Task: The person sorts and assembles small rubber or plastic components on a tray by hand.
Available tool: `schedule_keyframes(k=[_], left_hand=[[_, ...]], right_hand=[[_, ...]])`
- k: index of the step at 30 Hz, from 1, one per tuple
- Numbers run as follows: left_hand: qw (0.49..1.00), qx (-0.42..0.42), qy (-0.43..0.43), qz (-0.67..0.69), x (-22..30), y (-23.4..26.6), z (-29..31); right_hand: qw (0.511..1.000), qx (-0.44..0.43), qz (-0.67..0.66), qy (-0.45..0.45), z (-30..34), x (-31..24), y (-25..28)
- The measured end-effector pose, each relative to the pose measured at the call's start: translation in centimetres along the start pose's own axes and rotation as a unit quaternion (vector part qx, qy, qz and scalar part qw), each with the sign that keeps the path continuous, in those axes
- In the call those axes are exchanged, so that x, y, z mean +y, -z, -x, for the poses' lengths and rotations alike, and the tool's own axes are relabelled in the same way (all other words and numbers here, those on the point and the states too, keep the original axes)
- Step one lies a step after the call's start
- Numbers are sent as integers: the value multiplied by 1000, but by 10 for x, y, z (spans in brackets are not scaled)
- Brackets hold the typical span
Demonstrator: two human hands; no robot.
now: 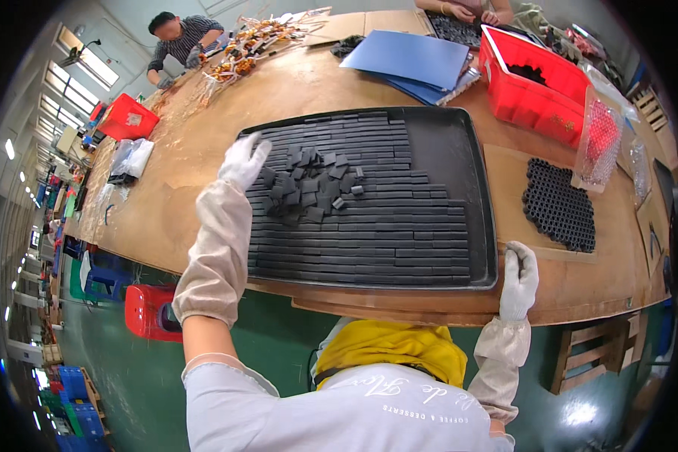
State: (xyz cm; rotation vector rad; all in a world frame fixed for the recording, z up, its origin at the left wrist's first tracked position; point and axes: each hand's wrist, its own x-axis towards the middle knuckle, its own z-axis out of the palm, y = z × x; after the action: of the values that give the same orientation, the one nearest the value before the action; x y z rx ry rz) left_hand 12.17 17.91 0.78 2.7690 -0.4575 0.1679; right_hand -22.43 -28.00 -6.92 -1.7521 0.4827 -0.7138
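Observation:
A large black tray (446,143) lies on the table in front of me, lined with rows of dark grey foam-like strips (369,256). Loose small dark square pieces (309,188) are heaped on those strips, left of the tray's middle. My left hand (245,160), in a white glove, is at the tray's left rim beside the heap, fingers apart and nothing seen in them. Right of the tray, by the table's near edge, my gloved right hand (519,282) has its fingers curled together; whether they hold anything small is hidden.
A block of black ring-shaped pieces (559,205) lies on cardboard at the right. Beyond it stands a red bin (531,98), with blue sheets (410,60) to its left. Another red bin (128,117) is far left. Two people work across the table (196,158). A red stool (145,311) stands below.

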Motion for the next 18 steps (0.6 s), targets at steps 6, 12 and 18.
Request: schedule_keyframes(k=[6, 12, 18], left_hand=[[991, -61, 114, -45, 31, -44, 37], [985, 42, -102, -132, 87, -60, 74], [980, 129, -144, -48, 74, -69, 61]], right_hand=[[999, 3, 41, 16, 3, 1, 3], [999, -3, 38, -2, 0, 2, 3], [999, 7, 34, 10, -1, 2, 0]])
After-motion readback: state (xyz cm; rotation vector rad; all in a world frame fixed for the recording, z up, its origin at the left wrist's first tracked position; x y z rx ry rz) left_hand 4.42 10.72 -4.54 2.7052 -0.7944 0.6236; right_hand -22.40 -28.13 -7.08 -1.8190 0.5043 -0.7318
